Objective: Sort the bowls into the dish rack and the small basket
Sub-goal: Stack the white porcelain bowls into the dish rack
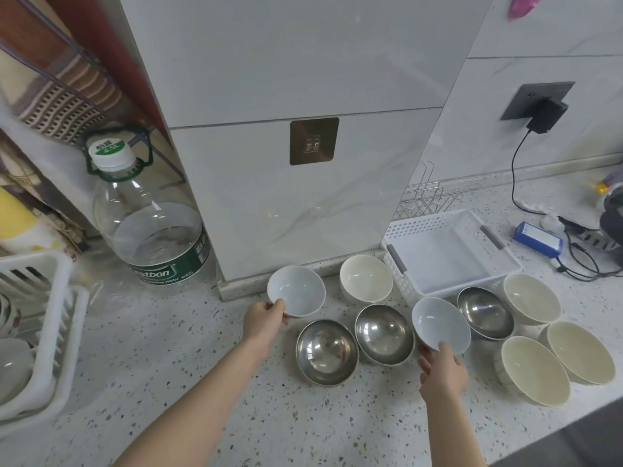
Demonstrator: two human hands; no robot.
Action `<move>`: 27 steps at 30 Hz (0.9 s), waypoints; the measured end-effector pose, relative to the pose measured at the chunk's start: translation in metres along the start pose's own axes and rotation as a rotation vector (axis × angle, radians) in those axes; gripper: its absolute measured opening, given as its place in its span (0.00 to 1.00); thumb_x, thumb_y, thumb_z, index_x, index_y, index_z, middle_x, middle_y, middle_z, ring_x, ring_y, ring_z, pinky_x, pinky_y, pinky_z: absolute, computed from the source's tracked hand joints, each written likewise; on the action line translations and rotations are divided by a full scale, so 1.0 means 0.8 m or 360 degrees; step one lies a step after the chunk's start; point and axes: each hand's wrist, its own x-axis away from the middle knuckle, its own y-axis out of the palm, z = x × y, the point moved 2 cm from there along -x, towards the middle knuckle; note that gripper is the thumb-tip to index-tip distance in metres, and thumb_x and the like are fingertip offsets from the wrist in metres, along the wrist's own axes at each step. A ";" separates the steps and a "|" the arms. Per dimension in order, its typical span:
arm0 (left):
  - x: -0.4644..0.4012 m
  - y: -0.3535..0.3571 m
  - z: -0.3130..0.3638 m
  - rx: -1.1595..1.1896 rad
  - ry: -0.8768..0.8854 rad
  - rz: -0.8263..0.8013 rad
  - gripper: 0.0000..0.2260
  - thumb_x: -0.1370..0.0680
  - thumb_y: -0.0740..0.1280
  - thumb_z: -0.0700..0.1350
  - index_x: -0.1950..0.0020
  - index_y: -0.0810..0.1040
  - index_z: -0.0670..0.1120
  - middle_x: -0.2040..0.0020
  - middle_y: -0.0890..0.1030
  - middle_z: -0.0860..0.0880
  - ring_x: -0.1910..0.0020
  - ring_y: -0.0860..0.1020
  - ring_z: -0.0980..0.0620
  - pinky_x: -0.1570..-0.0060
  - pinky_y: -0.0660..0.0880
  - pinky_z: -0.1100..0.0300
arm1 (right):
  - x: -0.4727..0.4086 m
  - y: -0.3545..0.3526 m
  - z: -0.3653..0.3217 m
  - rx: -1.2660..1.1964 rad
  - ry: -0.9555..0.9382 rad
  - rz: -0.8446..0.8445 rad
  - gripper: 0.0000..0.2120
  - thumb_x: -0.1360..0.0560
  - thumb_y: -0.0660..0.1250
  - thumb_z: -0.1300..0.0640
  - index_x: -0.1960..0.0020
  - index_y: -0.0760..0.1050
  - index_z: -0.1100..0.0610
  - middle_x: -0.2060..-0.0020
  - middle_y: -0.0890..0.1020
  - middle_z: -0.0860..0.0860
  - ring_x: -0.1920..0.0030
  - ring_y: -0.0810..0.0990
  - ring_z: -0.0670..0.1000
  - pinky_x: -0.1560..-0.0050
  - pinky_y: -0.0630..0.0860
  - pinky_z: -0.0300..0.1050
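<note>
Speckled pale stone counter (188, 375) runs along a white marble-look wall, and nearly all the sorting is yet to do. Nine bowls sit or hover in a cluster in front of the small white perforated plastic basket (448, 254), which holds nothing. At the far left edge stands the white plastic dish rack (50, 318); one pale bowl (13, 365) seems to lie in it already, though that corner is too cut off to be sure.

Each hand has a small round pale blue-grey ceramic bowl. The left hand (264, 320) pinches the near rim of the left blue-grey bowl (296, 291), thumb over the edge and fingers curled beneath it. The right hand (443, 374) grips the right blue-grey bowl (441, 323) the same way at its near rim; that bowl is tilted and looks lifted clear of the counter.

Untouched on the counter are three round stainless steel bowls (327, 352), (384, 333), (485, 313) and four cream ceramic bowls (365, 278), (532, 298), (534, 370), (580, 352). My judgement: the task is at an early stage, with the two blue-grey bowls just picked and seven more waiting.
</note>
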 end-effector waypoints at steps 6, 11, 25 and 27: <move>0.023 -0.022 0.003 0.0066 0.0028 0.0003 0.08 0.24 0.64 0.42 0.57 0.80 0.40 0.60 0.84 0.43 0.76 0.66 0.55 0.77 0.62 0.63 | -0.001 -0.003 -0.004 0.0095 -0.0040 0.0062 0.09 0.25 0.59 0.62 0.47 0.73 0.60 0.67 0.78 0.54 0.70 0.70 0.48 0.70 0.63 0.42; 0.046 -0.037 0.002 0.0131 0.0028 -0.0009 0.09 0.23 0.63 0.41 0.57 0.80 0.39 0.58 0.84 0.42 0.75 0.65 0.54 0.77 0.61 0.63 | 0.014 -0.026 0.004 0.0069 -0.0090 0.0244 0.06 0.28 0.61 0.58 0.64 0.71 0.58 0.70 0.76 0.53 0.70 0.69 0.50 0.71 0.64 0.44; 0.114 -0.131 0.000 0.0635 0.0022 -0.0093 0.07 0.23 0.62 0.41 0.54 0.79 0.40 0.65 0.84 0.46 0.78 0.60 0.57 0.80 0.57 0.66 | 0.113 -0.021 0.010 0.0019 -0.0431 0.0006 0.03 0.32 0.61 0.59 0.64 0.71 0.57 0.74 0.79 0.53 0.73 0.64 0.49 0.73 0.62 0.41; 0.123 -0.161 0.000 0.0679 0.0045 -0.0085 0.07 0.23 0.62 0.41 0.53 0.79 0.40 0.65 0.84 0.46 0.76 0.61 0.56 0.80 0.57 0.66 | 0.138 -0.003 0.016 0.0058 -0.0471 -0.0074 0.04 0.33 0.61 0.59 0.66 0.70 0.57 0.77 0.76 0.52 0.74 0.62 0.49 0.75 0.61 0.40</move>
